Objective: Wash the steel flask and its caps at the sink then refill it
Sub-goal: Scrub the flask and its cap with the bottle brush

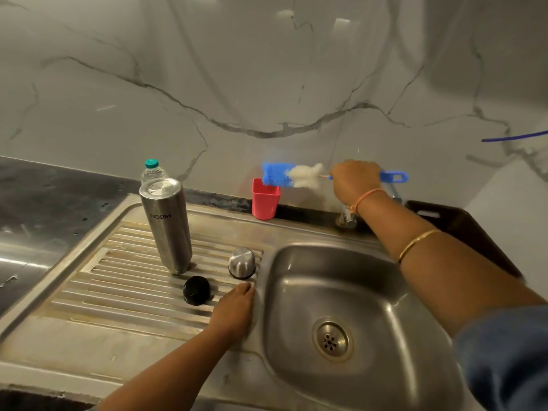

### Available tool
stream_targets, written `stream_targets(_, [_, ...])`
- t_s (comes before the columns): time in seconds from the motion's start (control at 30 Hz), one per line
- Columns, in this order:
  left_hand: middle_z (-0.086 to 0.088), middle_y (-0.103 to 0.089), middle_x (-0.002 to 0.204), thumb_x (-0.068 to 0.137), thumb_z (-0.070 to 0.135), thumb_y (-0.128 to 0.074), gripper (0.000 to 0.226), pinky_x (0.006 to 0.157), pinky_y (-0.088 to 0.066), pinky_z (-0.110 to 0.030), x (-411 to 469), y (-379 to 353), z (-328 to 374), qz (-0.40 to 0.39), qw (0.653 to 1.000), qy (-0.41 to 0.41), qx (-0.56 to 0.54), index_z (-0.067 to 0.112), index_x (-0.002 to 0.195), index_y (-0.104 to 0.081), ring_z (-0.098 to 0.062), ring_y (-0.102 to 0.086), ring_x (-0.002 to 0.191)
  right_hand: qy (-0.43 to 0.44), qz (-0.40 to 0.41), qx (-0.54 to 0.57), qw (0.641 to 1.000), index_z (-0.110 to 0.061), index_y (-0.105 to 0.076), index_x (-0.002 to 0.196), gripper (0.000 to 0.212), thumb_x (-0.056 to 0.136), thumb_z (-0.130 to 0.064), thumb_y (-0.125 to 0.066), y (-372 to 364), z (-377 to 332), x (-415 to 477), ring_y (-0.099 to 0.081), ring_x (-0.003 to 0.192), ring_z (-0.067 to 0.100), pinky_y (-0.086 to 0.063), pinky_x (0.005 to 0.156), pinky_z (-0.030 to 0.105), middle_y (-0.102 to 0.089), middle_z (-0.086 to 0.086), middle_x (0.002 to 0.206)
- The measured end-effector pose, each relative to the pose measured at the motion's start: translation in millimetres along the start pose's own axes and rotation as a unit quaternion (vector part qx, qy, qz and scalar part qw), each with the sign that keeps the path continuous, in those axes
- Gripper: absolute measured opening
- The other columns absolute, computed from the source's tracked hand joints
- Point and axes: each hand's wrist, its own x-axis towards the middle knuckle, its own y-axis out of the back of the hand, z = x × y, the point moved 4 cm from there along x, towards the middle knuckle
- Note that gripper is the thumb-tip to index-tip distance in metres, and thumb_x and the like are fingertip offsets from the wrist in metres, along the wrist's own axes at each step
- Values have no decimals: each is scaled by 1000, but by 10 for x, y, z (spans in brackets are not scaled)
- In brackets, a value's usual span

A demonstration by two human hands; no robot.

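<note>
The steel flask (pixel 167 225) stands upside down on the ribbed drainboard (pixel 124 280). Its steel cup cap (pixel 242 263) sits mouth down to the right, and the black inner cap (pixel 196 290) lies in front of the flask. My left hand (pixel 234 310) rests flat on the drainboard at the basin's edge, just below the steel cap, holding nothing. My right hand (pixel 354 180) grips the blue handle of a bottle brush (pixel 292 178), held level in the air with its blue and white bristles over a red cup (pixel 265 198).
The steel sink basin (pixel 350 295) with a drain strainer (pixel 331 339) lies at right. The tap base (pixel 348 219) shows behind my right wrist. A plastic water bottle (pixel 151 170) stands behind the flask. A dark bin (pixel 462 232) sits at far right, dark counter at left.
</note>
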Motion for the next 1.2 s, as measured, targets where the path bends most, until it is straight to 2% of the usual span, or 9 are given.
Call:
stream_targets(0.23, [8, -27, 155, 97, 26, -43, 47, 92, -46, -32, 26, 77, -54, 6, 999, -9, 36, 25, 144, -38, -20, -53, 121, 34, 52, -109, 992, -12, -62, 93, 12, 93, -13, -49, 304, -274, 420, -58, 94, 28, -32, 98, 42, -57, 6, 82])
stream_targets(0.37, [9, -31, 154, 98, 32, -41, 45, 89, -47, -32, 65, 72, -102, 14, 999, -19, 43, 29, 142, -40, -20, -54, 121, 63, 76, -135, 986, -14, -60, 83, 13, 91, -16, -50, 396, -492, 674, -56, 100, 31, -15, 111, 54, -64, 7, 84])
stream_targets(0.53, [13, -27, 155, 98, 36, -37, 48, 92, -46, -33, 88, 62, -162, 20, 998, -43, 43, 33, 146, -33, -16, -48, 128, 83, 95, -213, 969, -15, -67, 86, 19, 91, -23, -51, 314, -761, 962, -56, 103, 31, 2, 110, 61, -65, 7, 84])
stream_targets(0.7, [17, -25, 155, 98, 43, -26, 50, 97, -40, -25, 93, 12, -234, 23, 997, -63, 25, 35, 147, -31, -10, -40, 135, 109, 124, -233, 958, -15, -69, 88, 20, 92, -21, -51, 130, -970, 1204, -56, 104, 31, 3, 110, 59, -64, 5, 85])
stream_targets(0.9, [19, -28, 153, 71, 55, 8, 88, 99, -40, -27, 103, -14, -292, 41, 997, -72, -6, 36, 146, -33, -6, -36, 137, 137, 169, -216, 952, -18, -73, 92, 18, 90, -21, -56, -57, -973, 1495, -48, 119, 32, -1, 110, 59, -62, 4, 98])
stream_targets(1.0, [19, -41, 145, 80, 50, -6, 73, 90, -48, -26, 110, -27, -286, 34, 997, -72, -3, 34, 138, -47, -2, -45, 129, 135, 192, -215, 948, -21, -75, 86, 11, 84, -24, -64, -140, -931, 1534, -43, 128, 31, -5, 108, 61, -62, 4, 107])
stream_targets(1.07, [19, -64, 121, 82, 43, -29, 52, 63, -54, -20, 80, -7, -283, 10, 996, -79, -41, 35, 115, -68, 1, -63, 104, 123, 212, -224, 943, -23, -74, 85, 8, 82, -23, -67, -197, -919, 1521, -44, 129, 28, -6, 106, 64, -62, 3, 109])
stream_targets(1.13, [20, -69, 108, 78, 42, -39, 43, 50, -51, -14, 55, -29, -294, 3, 996, -81, -26, 36, 103, -73, 4, -66, 92, 115, 229, -223, 940, -20, -72, 93, 12, 83, -19, -65, -260, -899, 1502, -39, 133, 29, 4, 104, 70, -59, 5, 119])
stream_targets(1.2, [19, -68, 112, 79, 40, -39, 43, 53, -52, -15, 52, -43, -289, 9, 996, -85, -31, 34, 105, -72, 3, -65, 96, 112, 240, -221, 938, -16, -68, 104, 19, 85, -15, -63, -293, -862, 1463, -33, 136, 31, 17, 98, 68, -53, 9, 130])
